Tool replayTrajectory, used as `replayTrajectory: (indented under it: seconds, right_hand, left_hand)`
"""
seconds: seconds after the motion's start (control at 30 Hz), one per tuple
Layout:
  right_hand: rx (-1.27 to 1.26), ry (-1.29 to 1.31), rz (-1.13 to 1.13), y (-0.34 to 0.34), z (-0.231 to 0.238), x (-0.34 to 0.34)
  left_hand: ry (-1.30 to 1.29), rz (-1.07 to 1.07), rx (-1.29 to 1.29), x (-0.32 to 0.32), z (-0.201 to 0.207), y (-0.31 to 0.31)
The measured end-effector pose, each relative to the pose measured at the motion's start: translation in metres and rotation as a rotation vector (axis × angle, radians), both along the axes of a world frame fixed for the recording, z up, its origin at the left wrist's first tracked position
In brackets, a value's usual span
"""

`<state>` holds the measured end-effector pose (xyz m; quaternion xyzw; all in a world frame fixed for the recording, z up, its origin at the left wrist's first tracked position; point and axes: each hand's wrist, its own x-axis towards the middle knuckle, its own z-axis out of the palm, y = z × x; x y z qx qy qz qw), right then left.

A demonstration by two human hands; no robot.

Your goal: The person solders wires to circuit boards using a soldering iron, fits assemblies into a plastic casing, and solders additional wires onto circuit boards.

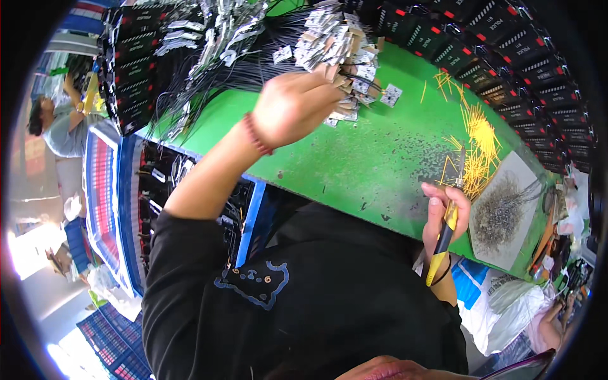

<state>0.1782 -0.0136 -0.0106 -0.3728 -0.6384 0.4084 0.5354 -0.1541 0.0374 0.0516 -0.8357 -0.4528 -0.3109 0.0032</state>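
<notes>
Tags (339, 47), small card ones on thin black cords, heaped at the far middle of the green table (380, 158) and gripped at the near edge of the heap by the left hand (294, 107), fingers curled closed around a few of them. Right hand (446, 212) down at the near edge of the table, closed around a yellow-and-black handled tool (445, 237), its tip pointing up toward the yellow sticks (478, 142).

Judging by the lie of things, well short of finished: a large heap of tags not yet sorted out, more tagged cords (209, 44) spread in a tangle to the left, only a handful in the fist. Hard to tell which are done and which are not.

Holders next. Grey sheet (506, 209) at the right end of the table, carrying a pile of thin dark wiry bits. Yellow sticks loose on the green, in no holder. Rows of black boxes (506, 57) with red marks curving round the far right rim, another stack (136, 63) at far left; contents not visible. Blue crates (117, 342) on the floor at lower left, insides not clear.
</notes>
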Motion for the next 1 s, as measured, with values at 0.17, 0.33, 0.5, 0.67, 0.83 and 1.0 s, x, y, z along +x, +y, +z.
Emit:
replayTrajectory:
  seconds: [0.17,0.33,0.5,0.67,0.83,1.0]
  right_hand:
    - [-0.044,-0.016,-0.047,-0.002,-0.003,0.007]
    - [-0.112,-0.026,-0.047,0.0,-0.01,0.007]
    - [-0.09,0.007,0.009,0.01,-0.008,0.0]
    - [-0.099,-0.017,0.01,0.009,-0.011,0.001]
    - [-0.095,-0.034,-0.009,0.008,-0.012,0.0]
    - [-0.079,0.015,0.019,0.007,-0.013,-0.003]
  left_hand:
    - [-0.086,0.096,0.27,0.022,0.016,0.062]
    - [-0.118,0.443,-0.007,-0.068,0.025,0.059]
    - [0.143,0.276,-0.305,-0.082,0.022,0.038]
    - [0.189,0.348,-0.343,-0.093,0.005,0.037]
    - [0.252,0.358,-0.225,-0.079,0.005,0.038]
    - [0.294,0.337,-0.142,-0.086,-0.005,0.039]
